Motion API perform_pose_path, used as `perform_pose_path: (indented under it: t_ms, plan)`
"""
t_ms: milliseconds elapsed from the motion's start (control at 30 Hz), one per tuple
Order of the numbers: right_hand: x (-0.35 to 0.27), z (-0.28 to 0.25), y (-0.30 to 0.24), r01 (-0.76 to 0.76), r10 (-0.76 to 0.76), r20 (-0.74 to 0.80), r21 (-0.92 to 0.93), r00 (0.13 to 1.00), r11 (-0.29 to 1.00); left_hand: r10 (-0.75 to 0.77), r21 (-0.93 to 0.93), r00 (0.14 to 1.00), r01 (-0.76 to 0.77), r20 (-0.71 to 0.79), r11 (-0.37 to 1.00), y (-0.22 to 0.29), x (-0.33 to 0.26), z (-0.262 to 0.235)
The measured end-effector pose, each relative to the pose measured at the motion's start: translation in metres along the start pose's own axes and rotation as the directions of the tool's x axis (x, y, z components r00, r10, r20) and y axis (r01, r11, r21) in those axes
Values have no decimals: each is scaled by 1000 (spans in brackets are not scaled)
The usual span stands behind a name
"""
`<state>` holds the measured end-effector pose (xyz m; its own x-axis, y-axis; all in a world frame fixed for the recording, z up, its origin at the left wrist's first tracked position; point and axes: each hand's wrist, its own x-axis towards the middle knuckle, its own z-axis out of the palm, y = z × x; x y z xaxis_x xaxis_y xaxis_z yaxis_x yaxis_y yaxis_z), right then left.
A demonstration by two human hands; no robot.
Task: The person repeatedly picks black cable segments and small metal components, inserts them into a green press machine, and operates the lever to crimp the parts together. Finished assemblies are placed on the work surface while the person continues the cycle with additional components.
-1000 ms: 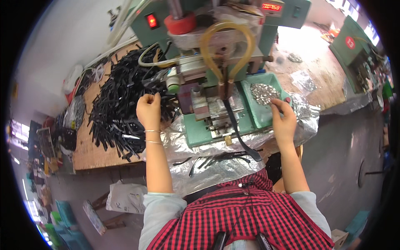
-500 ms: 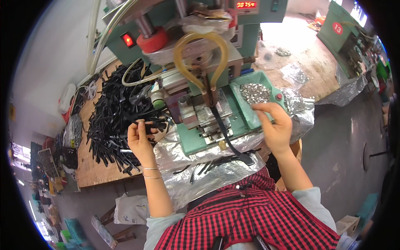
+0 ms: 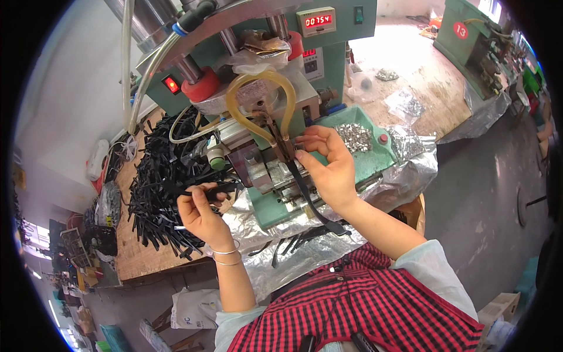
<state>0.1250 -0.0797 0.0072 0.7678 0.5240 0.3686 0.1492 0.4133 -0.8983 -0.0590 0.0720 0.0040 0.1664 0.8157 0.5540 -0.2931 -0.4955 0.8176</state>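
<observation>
My left hand (image 3: 204, 216) is closed in a pinch on a black glasses temple (image 3: 226, 188), beside a big heap of similar black temples (image 3: 155, 193). My right hand (image 3: 332, 170) is at the green press's (image 3: 258, 97) clamp (image 3: 282, 146), thumb and forefinger close together against its right side. Whatever those fingertips hold is too small to make out. Down from the clamp hangs another black temple (image 3: 306, 196), its broad curved end toward me. Right of the clamp, a green tray (image 3: 375, 161) carries a pile of small metal parts (image 3: 353, 136).
A yellow hose (image 3: 233, 97) loops above the clamp. Several loose temples (image 3: 296, 239) lie on silver foil (image 3: 281, 264) along the near edge. A lit red switch (image 3: 171, 84) and a counter display (image 3: 317, 21) are on the press. Another green machine (image 3: 469, 44) stands at far right.
My right hand has moved left from the tray to the clamp. My left hand stays by the heap with the temple. The whole view has shifted slightly.
</observation>
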Motion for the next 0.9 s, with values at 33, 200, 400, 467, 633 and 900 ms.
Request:
perform_pose_path:
  t_ms: [33, 200, 400, 467, 633, 900]
  plan:
    - [1, 0, -2, -17, 17, 11, 26, 1000, 1000, 55, -18, 999, -55, -2, 998, 15, 1, 9]
    - [1, 13, -24, -55, 52, 37, 65, 998, 996, 490, 60, 870, -487, -53, 871, 65, 45, 26]
    - [-12, 7, -58, -58, 70, 191, -67, 979, 996, 113, -207, 993, -116, -28, 972, 44, 182, -2]
    - [4, -12, -69, 59, -25, 189, -176, 982, 983, 62, -242, 985, -21, 163, 970, 34, 229, 14]
    - [76, -58, -114, 366, -433, -104, -381, 895, 849, -150, 54, 863, 141, 482, 989, 71, 280, 49]
    - [192, -58, -158, 574, -711, 59, -638, 701, 514, 92, 77, 894, -140, 438, 987, 68, 316, 45]
